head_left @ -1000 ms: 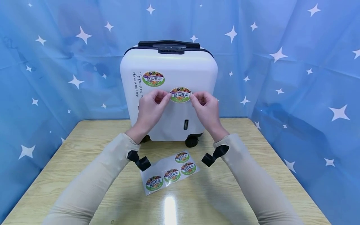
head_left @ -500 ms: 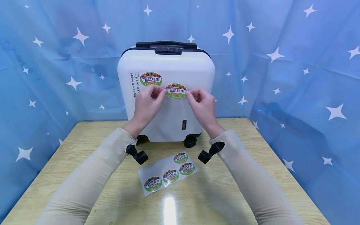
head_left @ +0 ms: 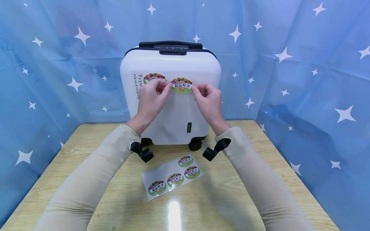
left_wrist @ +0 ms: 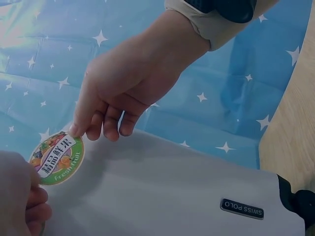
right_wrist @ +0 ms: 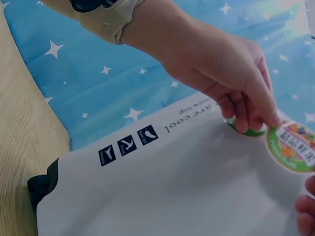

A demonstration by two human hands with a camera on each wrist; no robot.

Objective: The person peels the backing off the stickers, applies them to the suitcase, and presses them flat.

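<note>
An oval fruit sticker (head_left: 181,85) with a green lower rim is stretched level between my hands, in front of the upper face of a white suitcase (head_left: 170,125). My left hand (head_left: 151,100) pinches its left end between thumb and fingers. At the opposite end, my right hand (head_left: 208,102) pinches the edge the same way. The left wrist view shows the sticker (left_wrist: 58,158) close over the white shell, with the right hand (left_wrist: 133,73) above it. A second oval sticker (head_left: 154,76) lies on the suitcase's upper left, partly covered by my left hand.
On the wooden table (head_left: 231,192) lies a sticker sheet (head_left: 154,175) bearing several more ovals. The suitcase stands upright on black wheels (head_left: 195,144), its black handle (head_left: 170,44) on top. A blue star-patterned curtain (head_left: 260,64) surrounds the table's back and sides.
Both hands have raised the sticker up the suitcase face and slightly left, to about the height of the other sticker. My left hand now covers more of that sticker.
</note>
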